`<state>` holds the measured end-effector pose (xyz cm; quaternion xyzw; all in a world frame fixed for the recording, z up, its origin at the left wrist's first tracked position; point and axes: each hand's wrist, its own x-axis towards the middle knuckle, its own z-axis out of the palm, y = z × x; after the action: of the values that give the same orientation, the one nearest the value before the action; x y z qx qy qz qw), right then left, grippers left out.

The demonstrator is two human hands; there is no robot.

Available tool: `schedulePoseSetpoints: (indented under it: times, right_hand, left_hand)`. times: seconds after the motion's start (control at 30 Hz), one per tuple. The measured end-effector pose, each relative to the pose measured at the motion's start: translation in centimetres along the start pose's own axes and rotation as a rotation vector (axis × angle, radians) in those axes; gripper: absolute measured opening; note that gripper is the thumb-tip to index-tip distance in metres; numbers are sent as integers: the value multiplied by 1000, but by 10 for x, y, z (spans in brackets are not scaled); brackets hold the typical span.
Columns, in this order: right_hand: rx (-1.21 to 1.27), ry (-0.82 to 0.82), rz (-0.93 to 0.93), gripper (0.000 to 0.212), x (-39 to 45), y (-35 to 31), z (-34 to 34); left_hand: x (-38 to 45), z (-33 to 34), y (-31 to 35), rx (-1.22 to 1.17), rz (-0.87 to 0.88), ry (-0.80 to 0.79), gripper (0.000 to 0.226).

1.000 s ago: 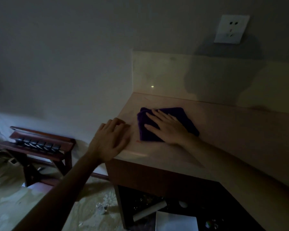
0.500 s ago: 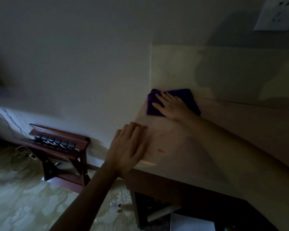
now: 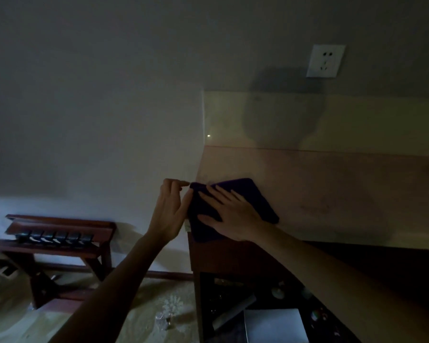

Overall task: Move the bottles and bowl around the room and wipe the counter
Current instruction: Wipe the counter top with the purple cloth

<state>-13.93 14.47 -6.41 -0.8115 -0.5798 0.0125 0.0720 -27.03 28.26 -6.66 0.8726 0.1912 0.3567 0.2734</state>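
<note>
Counter (image 3: 332, 194) wiping is the step in hand: a folded purple cloth (image 3: 255, 196) lies at the counter's near left corner, partly over the edge. The right hand (image 3: 229, 214) presses it flat with straight, spread fingers. The left hand (image 3: 170, 214) hovers just beside the edge, fingers loosely curled, holding nothing. No bottles or bowl show. Next probably calls for catching the swept crumbs or gathering the cloth.
</note>
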Motion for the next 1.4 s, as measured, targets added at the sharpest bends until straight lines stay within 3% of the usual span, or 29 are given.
schedulePoseSetpoints:
  times: [0.27,0.37,0.47,0.6,0.73,0.83,0.97,1.17,1.4]
  right_hand:
    - [25,-66,31,71,87,57,-13]
    - [25,-38,62,73,139,87,-13]
    - [41,-40,34,73,193,109,-12]
    - [8,-14,-55,69,237,124,-10]
    - [1,-39,-94,72,236,125,-7]
    - [14,-46,-122,77,233,124,-12]
    - [5,-89,-195,79,213,141,-19]
    - [33,-108,-155,73,141,242,-39]
    - [69,-89,7,69,24,384,-66]
  left_hand:
    - [5,22,1,148,93,-18,38]
    - [12,34,13,204,150,-123,39]
    - [18,45,12,443,303,-209,40]
    - [21,45,7,523,311,-266,42]
    - [18,45,13,558,189,-321,46]
    - [21,56,35,564,130,-257,47]
    - [24,100,85,478,203,-301,42]
    - [36,155,144,454,345,-419,46]
    - [41,201,190,407,390,-503,48]
